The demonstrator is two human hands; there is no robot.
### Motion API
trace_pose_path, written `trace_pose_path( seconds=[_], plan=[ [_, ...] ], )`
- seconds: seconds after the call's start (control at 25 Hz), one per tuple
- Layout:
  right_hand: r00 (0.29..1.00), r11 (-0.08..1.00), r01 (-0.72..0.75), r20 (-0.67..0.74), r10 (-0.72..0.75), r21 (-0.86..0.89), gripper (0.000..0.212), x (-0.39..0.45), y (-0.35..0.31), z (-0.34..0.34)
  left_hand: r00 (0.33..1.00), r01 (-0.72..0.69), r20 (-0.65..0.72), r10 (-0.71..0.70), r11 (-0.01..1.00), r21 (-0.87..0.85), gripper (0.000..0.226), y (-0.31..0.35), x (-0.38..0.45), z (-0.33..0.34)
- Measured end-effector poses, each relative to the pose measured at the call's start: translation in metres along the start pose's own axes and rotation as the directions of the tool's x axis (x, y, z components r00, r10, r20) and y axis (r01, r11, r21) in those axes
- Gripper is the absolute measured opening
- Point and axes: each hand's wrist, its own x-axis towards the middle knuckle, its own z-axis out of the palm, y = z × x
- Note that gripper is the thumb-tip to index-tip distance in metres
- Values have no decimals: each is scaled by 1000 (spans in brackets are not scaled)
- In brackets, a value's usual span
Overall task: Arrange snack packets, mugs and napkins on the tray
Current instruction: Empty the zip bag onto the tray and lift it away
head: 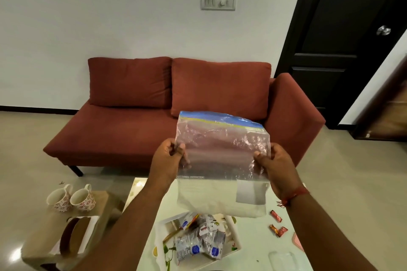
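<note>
Both hands hold a zip-lock bag of napkins up over the table.

The left hand and right hand each pinch a side edge of the clear zip-lock bag; its blue seal looks closed, and the white napkins sag in the bottom. The thin, crinkled plastic could slip from such light pinches and drop onto the snack packets heaped in the tray at the table's near edge. Two floral mugs wait on the side stool's far edge.

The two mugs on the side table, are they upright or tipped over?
Upright. Both mugs stand on their bases on the side table, with their open mouths up and handles at the far side. They look empty.
</note>
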Motion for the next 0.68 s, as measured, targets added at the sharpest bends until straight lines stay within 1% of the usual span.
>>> trace_pose_path(
  seconds=[0.04, 0.08, 0.16, 0.2, 0.24, 0.28, 0.32, 0.36, 0.4, 0.48, 0.52, 0.56, 0.6, 0.64, 0.68],
  plan=[
    [997, 998, 57, -49, -59, -35, 18, 2, -3, -2, 1000, -17, -25, 17, 1000, -6, 7, -2, 1, 0],
    [989, 990, 119, -74, -125, -80, 22, 5, -5, -6, 998, -43, -45, 43, 999, 8, 16, -3, 1, 1],
    [971, 960, 208, -78, -225, -186, 41, 8, -10, -11, 993, -108, -49, 110, 994, 32, 45, -6, 1, 2],
    [969, 948, 225, -51, -242, -223, 52, 10, -14, -14, 989, -146, -24, 146, 989, 33, 56, -5, 1, 2],
    [970, 941, 236, 2, -243, -244, 62, 11, -18, -17, 984, -177, 10, 176, 983, 54, 59, -3, 2, 1],
    [970, 931, 244, 75, -232, -272, 67, 12, -22, -20, 980, -197, 52, 193, 976, 91, 55, 0, 1, -1],
    [964, 908, 258, 144, -221, -331, 67, 14, -25, -24, 977, -204, 87, 193, 968, 147, 48, 5, 1, -3],
    [954, 857, 292, 191, -230, -425, 62, 16, -29, -27, 976, -208, 111, 188, 954, 215, 40, 10, 0, -3],
    [941, 784, 335, 221, -255, -523, 50, 19, -31, -30, 973, -225, 118, 198, 930, 291, 32, 16, -2, -2],
    [917, 602, 391, 236, -322, -696, 17, 26, -34, -33, 954, -294, 85, 288, 843, 451, 21, 25, -2, 1],
    [912, 506, 387, 238, -335, -770, 4, 30, -35, -36, 933, -334, 68, 354, 777, 533, 17, 27, 1, 2],
    [903, 409, 388, 253, -347, -826, 8, 34, -34, -39, 911, -365, 74, 407, 709, 603, 13, 28, 3, 3],
    [884, 301, 419, 309, -352, -856, 12, 35, -35, -43, 894, -394, 103, 437, 653, 647, 8, 30, 4, 5],
    [852, 220, 489, 406, -331, -844, 17, 36, -37, -42, 877, -427, 151, 455, 599, 678, 4, 30, 5, 8],
    [817, 191, 565, 512, -267, -802, 30, 34, -41, -39, 862, -464, 212, 461, 546, 697, 3, 32, 6, 14]
  ],
)
